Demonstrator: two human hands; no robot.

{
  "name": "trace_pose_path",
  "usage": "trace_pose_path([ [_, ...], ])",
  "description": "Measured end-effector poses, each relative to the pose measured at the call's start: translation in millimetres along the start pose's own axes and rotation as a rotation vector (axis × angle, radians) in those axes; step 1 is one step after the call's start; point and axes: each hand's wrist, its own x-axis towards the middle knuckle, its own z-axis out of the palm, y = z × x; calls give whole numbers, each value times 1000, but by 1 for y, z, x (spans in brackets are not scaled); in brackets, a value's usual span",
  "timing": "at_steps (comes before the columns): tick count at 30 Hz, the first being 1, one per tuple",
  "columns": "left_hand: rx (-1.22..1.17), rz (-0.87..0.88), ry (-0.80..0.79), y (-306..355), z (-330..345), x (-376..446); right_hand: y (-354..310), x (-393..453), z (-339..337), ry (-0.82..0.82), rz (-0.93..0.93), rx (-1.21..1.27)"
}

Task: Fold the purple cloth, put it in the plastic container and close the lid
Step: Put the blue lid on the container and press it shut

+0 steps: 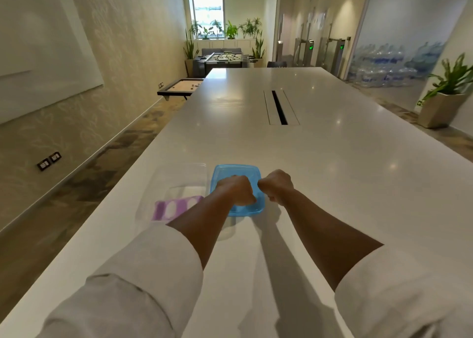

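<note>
Under both hands, a long white table (320,143) is stretching away down the room, carrying everything the person is working with. Rolled white sleeves (151,268) are showing on both forearms as they are reaching forward. Just to the left of the left hand (236,190), a clear plastic container (179,184) is sitting on the table, and the purple cloth (174,208) with white spots is lying folded flat inside it, at its near end. Beneath the left hand, a blue lid (236,170) is lying on the table, close beside the container's right wall. The left hand is curling its fingers (249,199) down onto the lid's near part, seemingly gripping it. The right hand (277,186) is hanging at the lid's right edge, balled into a fist; I cannot tell whether its fingers (273,199) are gripping the rim.
</note>
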Motion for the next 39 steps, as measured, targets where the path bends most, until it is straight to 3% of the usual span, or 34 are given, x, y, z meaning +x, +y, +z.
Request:
trace_pose_path([
  [17, -44, 118, 145, 14, 38, -6, 24, -12, 3, -184, 223, 269],
  [24, -122, 79, 287, 19, 34, -10, 29, -13, 0, -138, 246, 400],
  [39, -643, -95, 592, 7, -20, -21, 16, -13, -6, -151, 180, 621],
])
